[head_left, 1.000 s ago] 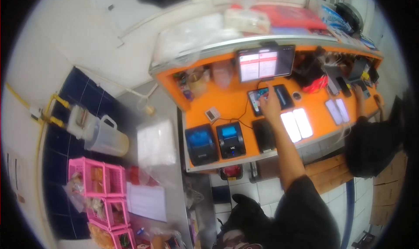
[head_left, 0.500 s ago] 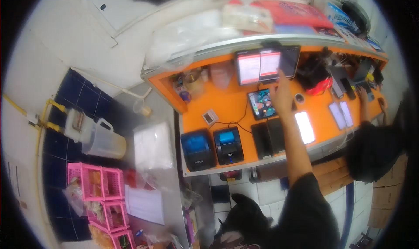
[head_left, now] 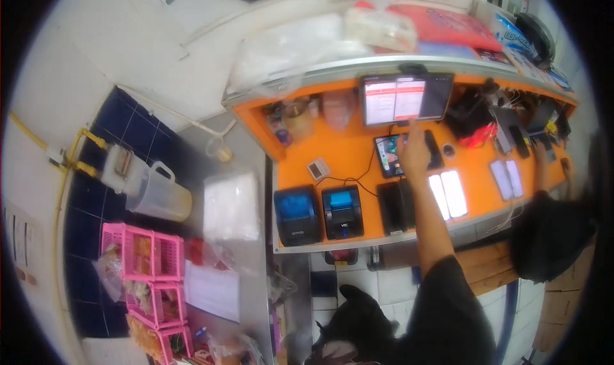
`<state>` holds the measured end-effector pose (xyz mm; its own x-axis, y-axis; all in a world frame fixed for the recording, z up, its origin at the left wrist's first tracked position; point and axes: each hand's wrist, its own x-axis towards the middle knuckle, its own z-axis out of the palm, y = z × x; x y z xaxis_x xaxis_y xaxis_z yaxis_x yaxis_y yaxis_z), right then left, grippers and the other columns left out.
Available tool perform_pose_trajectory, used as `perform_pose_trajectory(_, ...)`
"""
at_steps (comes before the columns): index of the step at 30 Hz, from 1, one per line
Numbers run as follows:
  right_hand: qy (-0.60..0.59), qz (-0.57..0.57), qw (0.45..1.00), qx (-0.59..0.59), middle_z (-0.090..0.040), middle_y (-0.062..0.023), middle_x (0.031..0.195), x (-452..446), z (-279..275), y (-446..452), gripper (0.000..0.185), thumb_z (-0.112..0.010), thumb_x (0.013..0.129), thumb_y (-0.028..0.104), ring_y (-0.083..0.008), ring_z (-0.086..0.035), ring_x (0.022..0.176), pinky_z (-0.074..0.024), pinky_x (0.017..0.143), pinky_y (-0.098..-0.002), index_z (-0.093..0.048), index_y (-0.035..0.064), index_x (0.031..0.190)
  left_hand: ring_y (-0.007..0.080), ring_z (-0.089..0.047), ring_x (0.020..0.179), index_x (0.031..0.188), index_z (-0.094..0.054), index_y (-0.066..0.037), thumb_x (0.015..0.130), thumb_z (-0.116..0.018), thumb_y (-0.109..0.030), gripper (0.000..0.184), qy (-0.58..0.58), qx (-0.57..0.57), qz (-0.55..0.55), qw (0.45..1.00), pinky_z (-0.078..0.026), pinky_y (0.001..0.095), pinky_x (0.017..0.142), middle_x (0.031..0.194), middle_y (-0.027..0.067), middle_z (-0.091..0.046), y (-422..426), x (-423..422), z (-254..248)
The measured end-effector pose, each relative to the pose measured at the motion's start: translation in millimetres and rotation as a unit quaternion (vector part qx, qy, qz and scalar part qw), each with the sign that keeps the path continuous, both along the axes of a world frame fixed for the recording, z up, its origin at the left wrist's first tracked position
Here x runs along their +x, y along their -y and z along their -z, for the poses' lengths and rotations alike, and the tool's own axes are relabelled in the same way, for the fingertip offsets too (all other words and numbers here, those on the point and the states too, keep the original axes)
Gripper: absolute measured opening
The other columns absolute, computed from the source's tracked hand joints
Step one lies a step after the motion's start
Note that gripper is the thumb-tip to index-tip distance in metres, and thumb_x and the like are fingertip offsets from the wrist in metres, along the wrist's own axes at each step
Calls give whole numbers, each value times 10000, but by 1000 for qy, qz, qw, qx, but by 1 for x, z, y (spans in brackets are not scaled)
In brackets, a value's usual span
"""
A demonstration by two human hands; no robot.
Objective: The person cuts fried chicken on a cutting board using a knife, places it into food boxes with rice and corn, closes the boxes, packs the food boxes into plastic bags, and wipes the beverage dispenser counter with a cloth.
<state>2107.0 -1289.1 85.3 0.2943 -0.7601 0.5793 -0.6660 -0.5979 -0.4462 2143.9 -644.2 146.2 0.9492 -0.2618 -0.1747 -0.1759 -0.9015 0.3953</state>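
My right hand (head_left: 416, 149) reaches up from the lower right on a black-sleeved arm. Its index finger is stretched out at the lower edge of a monitor (head_left: 380, 103) showing red and white panels; whether it touches is unclear. Nothing shows in this hand. Behind its fingers lies a tablet (head_left: 385, 154) with a lit screen, partly covered. Two devices with bright white screens (head_left: 455, 195) lie right of my forearm, and a dark device (head_left: 391, 208) lies to its left. My left hand is not in view.
Two black printers (head_left: 297, 214) (head_left: 342, 213) stand on the orange counter (head_left: 345, 163). At the right, a co-worker's hand (head_left: 543, 154) is over a keypad-like device. Pink baskets (head_left: 153, 259), a plastic jug (head_left: 160, 195) and papers (head_left: 212, 291) occupy the left side.
My right hand has gone from over the tablet up to the monitor's lower edge, its index finger extended. The left monitor panel now looks different. The view has shifted slightly.
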Motion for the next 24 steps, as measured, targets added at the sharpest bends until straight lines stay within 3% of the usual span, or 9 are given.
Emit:
perform_pose_trajectory(6, -2, -43, 998, 35, -545, -181, 1086, -6, -22, 2, 776, -581, 903, 167, -365, -647, 807, -532, 663, -455, -195, 219, 1573, 323, -641, 797, 865, -655, -27, 848, -582, -133, 130, -1, -1, -2, 1000, -523, 455, 721, 856, 149, -664, -2, 0, 2)
perform_pose_trajectory(13, 14, -47, 998, 49, -531, -177, 1047, -11, -11, -6, 791, -586, 905, 167, -369, -643, 792, -524, 643, -455, -176, 224, 1578, 325, -641, 799, 862, -658, -30, 843, -583, -136, 131, -5, -5, 1, 1000, -522, 457, 723, 855, 150, -665, -2, 0, 6)
perform_pose_trajectory(22, -26, -32, 997, 63, -553, -201, 1141, -4, -15, -3, 787, -605, 902, 176, -388, -655, 850, -527, 663, -470, -190, 217, 1570, 329, -640, 802, 858, -662, -34, 838, -586, -141, 133, -8, -4, -4, 1000, -521, 460, 727, 854, 150, -667, -6, -2, 6)
perform_pose_trajectory(24, 20, -38, 997, 65, -553, -205, 1139, -6, -15, 0, 791, -593, 898, 172, -393, -652, 848, -528, 681, -475, -182, 214, 1573, 329, -640, 802, 857, -663, -35, 836, -586, -142, 133, -10, -4, -4, 1000, -521, 461, 727, 854, 151, -667, -6, -2, 6)
